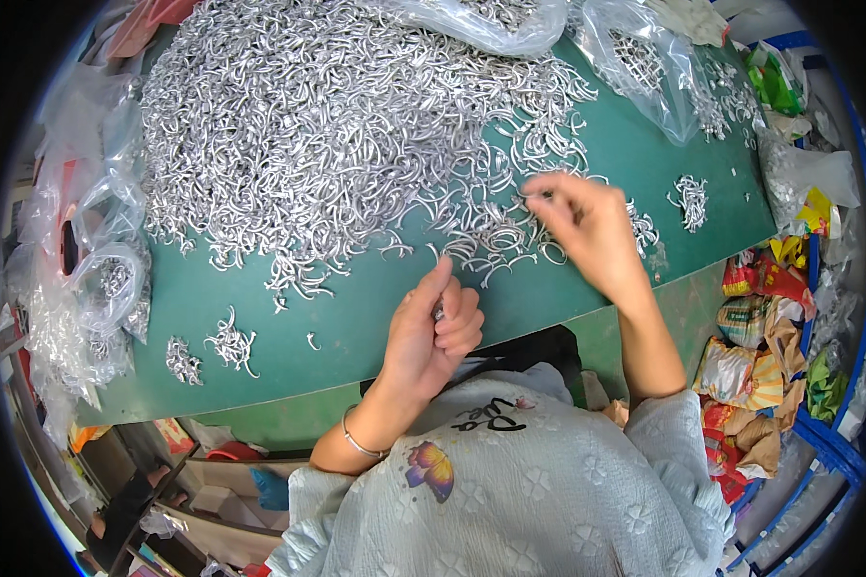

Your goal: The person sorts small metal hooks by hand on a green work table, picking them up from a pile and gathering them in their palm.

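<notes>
A wide heap of small curved silver metal pieces covers much of the green table. Near the table's front edge, my left hand is closed in a loose fist with the thumb up. A bit of grey metal shows between its fingers. My right hand hovers at the heap's right fringe, over thinly scattered pieces. Its thumb and fingertips are curled close together; whatever lies between them is too small to make out.
Small piles of pieces lie at the front left, and another pile at the right. Clear plastic bags line the left edge; an open bag of metal parts stands at the back right. Packages fill a blue rack beyond the table.
</notes>
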